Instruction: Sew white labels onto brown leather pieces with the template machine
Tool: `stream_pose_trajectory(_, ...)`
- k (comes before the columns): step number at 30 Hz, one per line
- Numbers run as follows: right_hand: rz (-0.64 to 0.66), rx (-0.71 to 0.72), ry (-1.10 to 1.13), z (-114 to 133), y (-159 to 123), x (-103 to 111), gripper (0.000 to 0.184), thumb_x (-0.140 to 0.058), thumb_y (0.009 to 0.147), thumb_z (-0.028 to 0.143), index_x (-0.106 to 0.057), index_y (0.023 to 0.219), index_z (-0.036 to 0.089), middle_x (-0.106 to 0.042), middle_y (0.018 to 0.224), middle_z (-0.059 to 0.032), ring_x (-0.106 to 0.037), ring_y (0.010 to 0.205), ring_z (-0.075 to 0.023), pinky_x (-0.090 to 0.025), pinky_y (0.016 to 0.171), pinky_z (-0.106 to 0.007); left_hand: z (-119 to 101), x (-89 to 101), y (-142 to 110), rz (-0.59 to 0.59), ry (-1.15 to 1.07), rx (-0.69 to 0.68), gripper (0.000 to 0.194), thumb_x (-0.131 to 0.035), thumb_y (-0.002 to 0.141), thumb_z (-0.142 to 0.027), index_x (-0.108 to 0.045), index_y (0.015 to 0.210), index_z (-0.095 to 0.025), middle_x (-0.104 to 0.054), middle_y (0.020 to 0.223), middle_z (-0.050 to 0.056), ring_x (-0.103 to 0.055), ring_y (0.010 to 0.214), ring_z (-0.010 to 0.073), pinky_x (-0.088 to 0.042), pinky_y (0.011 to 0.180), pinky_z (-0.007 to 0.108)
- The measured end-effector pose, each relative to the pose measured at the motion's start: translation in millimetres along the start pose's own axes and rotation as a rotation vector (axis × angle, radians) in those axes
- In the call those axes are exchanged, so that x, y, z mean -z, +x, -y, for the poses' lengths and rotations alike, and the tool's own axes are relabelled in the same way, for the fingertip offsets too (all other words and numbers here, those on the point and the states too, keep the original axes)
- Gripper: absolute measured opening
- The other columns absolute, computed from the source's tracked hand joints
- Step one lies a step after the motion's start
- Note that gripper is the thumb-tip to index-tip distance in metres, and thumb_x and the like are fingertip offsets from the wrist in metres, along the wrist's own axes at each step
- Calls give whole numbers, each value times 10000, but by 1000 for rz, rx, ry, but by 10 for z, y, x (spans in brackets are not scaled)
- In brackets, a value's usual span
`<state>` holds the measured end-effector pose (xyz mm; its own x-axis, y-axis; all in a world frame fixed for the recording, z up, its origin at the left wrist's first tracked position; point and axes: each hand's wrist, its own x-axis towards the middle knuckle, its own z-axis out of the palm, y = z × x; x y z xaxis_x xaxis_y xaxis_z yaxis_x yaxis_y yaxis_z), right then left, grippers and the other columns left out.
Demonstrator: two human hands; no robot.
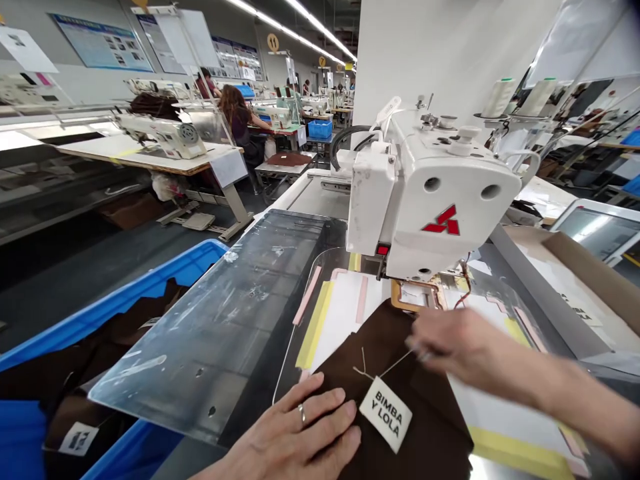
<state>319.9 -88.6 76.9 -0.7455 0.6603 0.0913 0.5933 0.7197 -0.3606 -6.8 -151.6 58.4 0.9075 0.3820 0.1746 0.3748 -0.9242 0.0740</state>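
A dark brown fabric piece [370, 353] lies on the machine bed, with a white label [386, 415] reading "BIMBA Y LOLA" on it. My left hand [305, 433] rests on the fabric just left of the label, fingers stretched out, a ring on one. Slightly blurred, my right hand [460, 340] is closed above the fabric near the clamp frame. A pale thread [397, 363] runs taut from the label's top corner to its fingertips. The tan clamp frame [414, 305] sits under the head of the white sewing machine [435, 200], at the fabric's far edge.
A clear plastic plate [225, 320] extends left of the machine. Below it, a blue crate [200, 257] holds brown labelled pieces. An open cardboard box [555, 293] stands at right, with thread cones [537, 97] behind. Farther back, a person [240, 127] sits among sewing tables.
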Motion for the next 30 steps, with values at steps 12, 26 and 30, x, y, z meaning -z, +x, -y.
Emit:
stream_pose_trajectory(12,169,-209,131,132,-333,-71,235,-535,1080,314,-555,852,258,-597,861,22,-521,669,-152,-350,611,-325,-37,-11,146,-76,-27,55,347,-502,1095,-272,-601,1408,-159,-721,1291,80,-662,1191,206,-149,1306,370)
stream_pose_trajectory(26,-30,-467,583,68,-146,-161,429,-465,1082,567,-477,800,244,-530,687,44,-496,610,-128,-401,573,-263,-31,-220,211,-18,92,-26,333,-556,1087,-249,-623,1395,-144,-655,1432,48,-622,1272,250,91,1303,433)
stream_pose_trajectory(30,-214,-540,253,-90,-401,-21,403,-498,1073,545,-513,794,256,-531,640,44,-487,560,-137,-361,518,-281,-24,-273,187,-84,81,-30,339,-551,1092,-300,-627,1382,-142,-646,1432,67,-606,1296,262,-23,1320,466)
